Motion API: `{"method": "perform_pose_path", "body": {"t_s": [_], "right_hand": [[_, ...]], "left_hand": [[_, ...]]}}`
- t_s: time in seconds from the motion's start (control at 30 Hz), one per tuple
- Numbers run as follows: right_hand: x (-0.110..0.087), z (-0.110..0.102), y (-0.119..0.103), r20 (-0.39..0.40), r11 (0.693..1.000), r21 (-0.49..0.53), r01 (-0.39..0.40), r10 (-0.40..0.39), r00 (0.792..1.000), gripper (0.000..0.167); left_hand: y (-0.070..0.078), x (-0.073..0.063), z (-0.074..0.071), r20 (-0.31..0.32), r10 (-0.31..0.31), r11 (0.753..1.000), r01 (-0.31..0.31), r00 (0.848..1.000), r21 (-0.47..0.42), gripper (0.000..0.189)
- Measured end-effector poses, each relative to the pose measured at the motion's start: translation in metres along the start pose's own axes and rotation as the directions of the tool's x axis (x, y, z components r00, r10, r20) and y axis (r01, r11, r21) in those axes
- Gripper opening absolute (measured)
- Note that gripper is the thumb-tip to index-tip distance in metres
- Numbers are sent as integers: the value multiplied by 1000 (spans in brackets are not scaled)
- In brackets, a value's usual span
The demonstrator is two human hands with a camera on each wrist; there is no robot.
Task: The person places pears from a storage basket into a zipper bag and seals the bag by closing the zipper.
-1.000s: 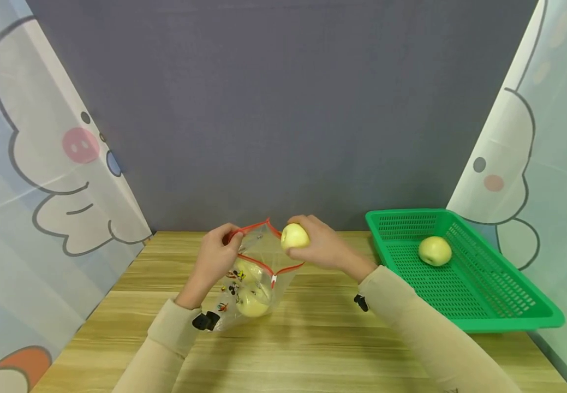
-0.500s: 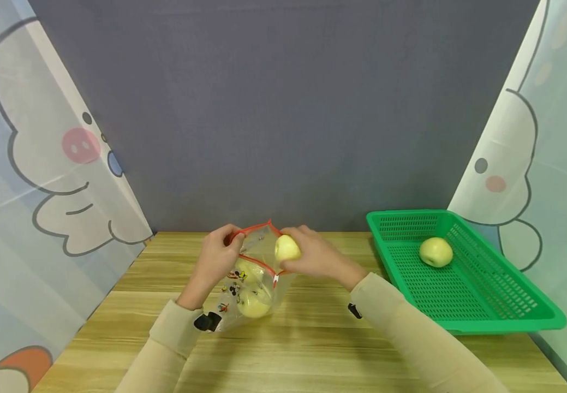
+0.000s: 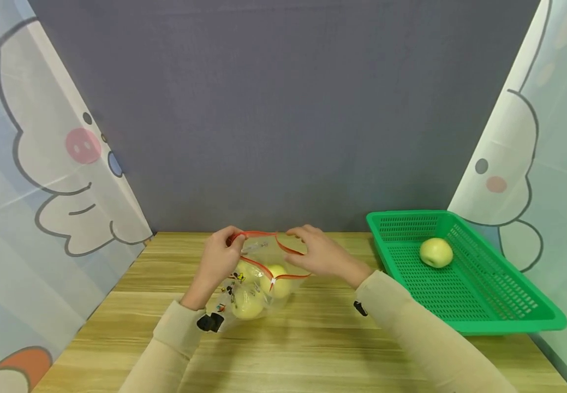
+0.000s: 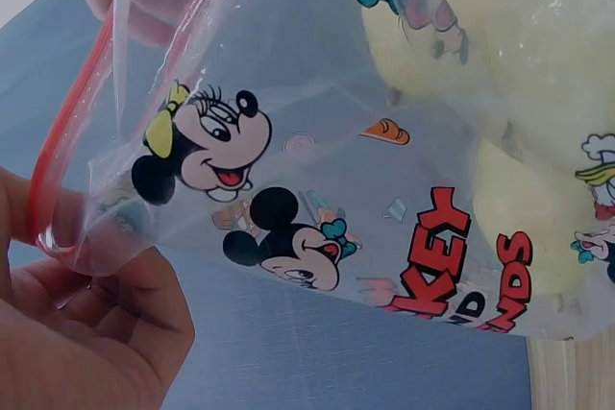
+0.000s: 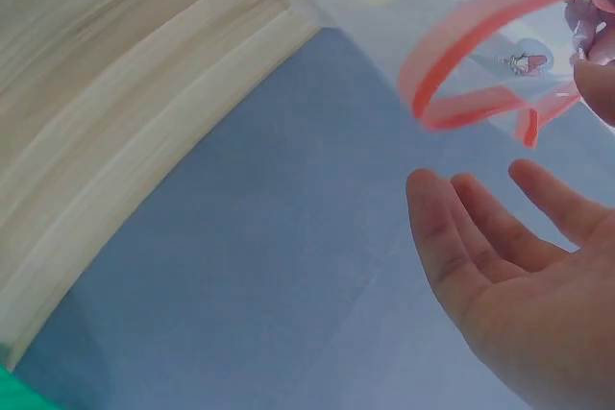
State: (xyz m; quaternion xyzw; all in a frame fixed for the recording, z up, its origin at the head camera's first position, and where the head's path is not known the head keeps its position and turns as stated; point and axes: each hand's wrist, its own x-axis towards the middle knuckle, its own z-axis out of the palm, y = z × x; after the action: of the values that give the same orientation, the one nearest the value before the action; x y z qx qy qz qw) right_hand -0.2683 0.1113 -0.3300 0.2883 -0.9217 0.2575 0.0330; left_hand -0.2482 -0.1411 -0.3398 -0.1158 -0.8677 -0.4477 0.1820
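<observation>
Clear bag [image 3: 258,266], mouth tilted up and far, long axis sloping down to the near left, sits right of my left hand [image 3: 220,256], which pinches its rim; my right hand [image 3: 320,254] hangs loose beside the mouth.

Looks evenly lit, with soft shadows on the table [image 3: 308,349]. Turns bluish in both wrist views, with glare on the plastic bag [image 4: 317,55] and, in the right, a bowed table edge.
</observation>
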Motion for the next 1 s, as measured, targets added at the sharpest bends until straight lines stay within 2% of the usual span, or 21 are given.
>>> {"method": "perform_pose_path", "body": {"t_s": [0.23,0.5,0.63,0.83,1.0], "right_hand": [[-3,-21,8,-5,998,-60,3,-4,1000,61],[-6,-42,26,27,980,-184,-76,83,996,63],[-9,-50,39,33,966,-249,-75,86,996,63],[-12,-56,60,25,927,-370,-60,75,997,65],[-14,-61,77,-4,906,-415,-82,89,996,70]], "left_hand": [[-1,3,0,-19,8,1000,-8,1000,4,18],[-3,4,0,-31,3,1000,-2,1000,16,18],[-3,4,2,-23,6,1000,-6,1000,16,17],[-2,4,5,-20,2,1000,-2,1000,25,16],[-2,5,7,-26,-5,1000,6,1000,26,16]]}}
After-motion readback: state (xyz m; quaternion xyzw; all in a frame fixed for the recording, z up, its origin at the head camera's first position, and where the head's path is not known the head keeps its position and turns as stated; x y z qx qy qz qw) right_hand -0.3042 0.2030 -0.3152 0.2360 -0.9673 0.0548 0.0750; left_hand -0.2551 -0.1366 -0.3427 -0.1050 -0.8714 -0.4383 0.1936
